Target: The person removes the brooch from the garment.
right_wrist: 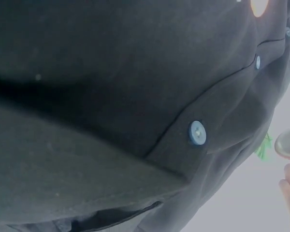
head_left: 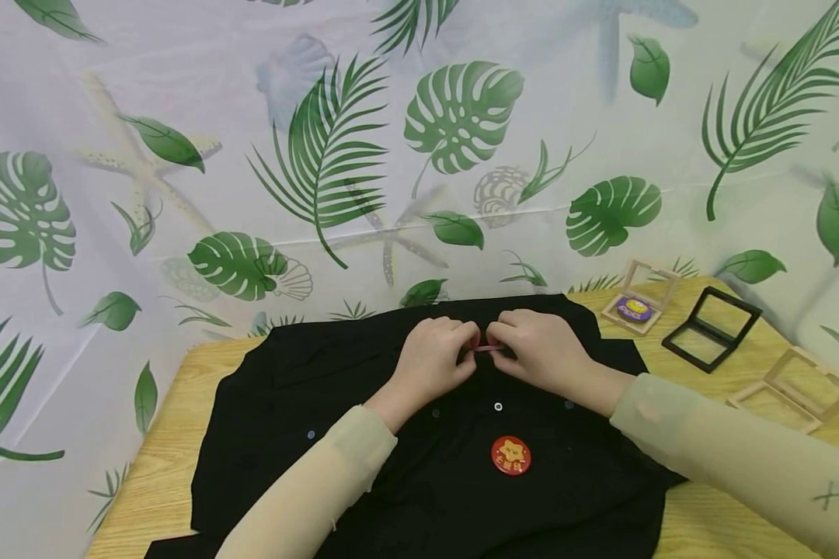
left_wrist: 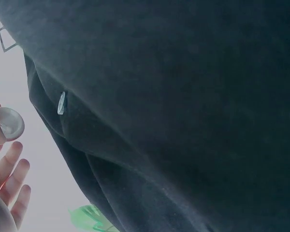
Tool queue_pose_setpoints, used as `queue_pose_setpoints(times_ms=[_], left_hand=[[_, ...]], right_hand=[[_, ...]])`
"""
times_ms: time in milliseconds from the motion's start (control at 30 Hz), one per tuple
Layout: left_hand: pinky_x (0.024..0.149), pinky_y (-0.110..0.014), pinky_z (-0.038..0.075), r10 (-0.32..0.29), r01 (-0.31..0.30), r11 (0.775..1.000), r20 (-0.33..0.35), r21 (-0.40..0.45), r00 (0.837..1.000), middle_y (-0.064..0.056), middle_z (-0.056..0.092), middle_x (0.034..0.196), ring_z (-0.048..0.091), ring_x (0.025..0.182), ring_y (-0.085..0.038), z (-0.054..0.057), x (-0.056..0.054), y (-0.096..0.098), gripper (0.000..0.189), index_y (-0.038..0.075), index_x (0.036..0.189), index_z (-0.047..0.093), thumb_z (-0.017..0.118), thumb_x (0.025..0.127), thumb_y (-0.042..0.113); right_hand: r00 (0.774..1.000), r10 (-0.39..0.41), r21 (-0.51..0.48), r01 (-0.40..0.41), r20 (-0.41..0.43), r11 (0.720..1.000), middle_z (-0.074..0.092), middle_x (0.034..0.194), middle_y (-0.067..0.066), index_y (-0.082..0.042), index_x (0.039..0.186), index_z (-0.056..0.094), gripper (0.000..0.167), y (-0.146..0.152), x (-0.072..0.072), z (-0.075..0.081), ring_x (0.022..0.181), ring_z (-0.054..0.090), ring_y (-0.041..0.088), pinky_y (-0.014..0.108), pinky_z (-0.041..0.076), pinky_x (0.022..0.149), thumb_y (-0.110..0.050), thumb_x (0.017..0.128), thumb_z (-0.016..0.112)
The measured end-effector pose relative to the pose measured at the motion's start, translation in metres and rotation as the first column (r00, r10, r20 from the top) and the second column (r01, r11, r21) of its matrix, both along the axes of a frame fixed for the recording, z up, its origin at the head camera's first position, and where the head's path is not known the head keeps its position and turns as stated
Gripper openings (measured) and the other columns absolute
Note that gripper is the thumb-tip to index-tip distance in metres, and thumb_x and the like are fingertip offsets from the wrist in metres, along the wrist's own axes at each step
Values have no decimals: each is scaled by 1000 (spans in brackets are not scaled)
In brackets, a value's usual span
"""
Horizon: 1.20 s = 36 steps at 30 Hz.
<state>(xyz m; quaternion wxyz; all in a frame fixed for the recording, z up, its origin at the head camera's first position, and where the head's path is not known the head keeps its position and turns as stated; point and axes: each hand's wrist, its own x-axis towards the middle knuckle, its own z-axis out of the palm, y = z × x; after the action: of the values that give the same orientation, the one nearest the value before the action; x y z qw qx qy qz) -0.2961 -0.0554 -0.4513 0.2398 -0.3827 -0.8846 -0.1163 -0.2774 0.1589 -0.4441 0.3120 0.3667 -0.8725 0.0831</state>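
Above the black shirt point(head_left: 405, 481), both hands meet near its upper middle in the head view. My left hand point(head_left: 429, 353) and my right hand point(head_left: 541, 349) pinch a thin round badge point(head_left: 488, 348) between them, seen edge-on with a pinkish rim. The left wrist view shows the badge's point(left_wrist: 10, 124) pale silvery back with fingers at it. In the right wrist view the badge point(right_wrist: 288, 143) sits by fingertips at the right edge. A red badge with a yellow star figure point(head_left: 511, 455) lies on the shirt, below a small white ring point(head_left: 499, 407).
Small buttons point(head_left: 311, 435) dot the shirt, which covers most of the wooden table point(head_left: 175, 419). At right stand a beige frame case point(head_left: 653, 273) with a purple badge point(head_left: 634, 308), a black case point(head_left: 713, 330) and another beige case point(head_left: 797, 388). A leaf-print cloth point(head_left: 363, 155) hangs behind.
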Motion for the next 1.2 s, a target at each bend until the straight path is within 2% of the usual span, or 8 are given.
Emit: queue_pose_setpoints(times_ms=[300,633,767,867,1033,1200], left_hand=[[69,-30,51,5,-5,1000,24,0,1000,4,74,81,63,70,-12,1,0,0,8,18,90,71,78,91,15],[65,-26,51,30,-22,998,135,-60,990,3,76,90,63,70,-10,4,3,0,8,20,101,75,78,93,20],[62,-25,48,59,-41,994,194,-97,979,2,76,95,62,71,-10,7,4,1,15,19,108,77,79,94,23],[62,-25,48,92,-60,989,249,-134,964,1,74,102,60,72,-11,9,5,1,22,19,114,77,80,94,27],[68,-28,54,141,-83,977,304,-196,942,0,70,109,63,79,-14,12,5,1,30,19,121,75,80,93,31],[78,-32,57,160,-87,969,315,-233,936,-2,68,112,64,90,-17,12,4,0,33,19,123,74,80,93,32]], right_hand=[[1000,15,0,-15,-21,1000,63,79,0,-15,83,69,19,1,-3,0,66,59,15,31,51,57,-12,81,88],[1000,16,10,-16,6,1000,68,85,0,-14,89,77,14,5,-2,3,72,63,16,32,54,60,-9,81,88],[1000,10,23,-10,15,1000,69,87,-1,-15,90,78,15,7,-4,3,73,64,16,33,55,61,-9,80,88],[1000,6,31,-7,18,999,68,86,-1,-16,89,78,15,8,-4,3,72,64,16,32,54,60,-10,80,89],[1000,-5,48,4,22,999,68,84,-1,-16,87,78,16,11,-5,1,70,64,16,32,54,59,-8,79,90],[1000,-16,66,14,27,998,68,85,0,-15,88,78,18,13,-5,0,71,64,17,32,54,59,-7,78,90]])
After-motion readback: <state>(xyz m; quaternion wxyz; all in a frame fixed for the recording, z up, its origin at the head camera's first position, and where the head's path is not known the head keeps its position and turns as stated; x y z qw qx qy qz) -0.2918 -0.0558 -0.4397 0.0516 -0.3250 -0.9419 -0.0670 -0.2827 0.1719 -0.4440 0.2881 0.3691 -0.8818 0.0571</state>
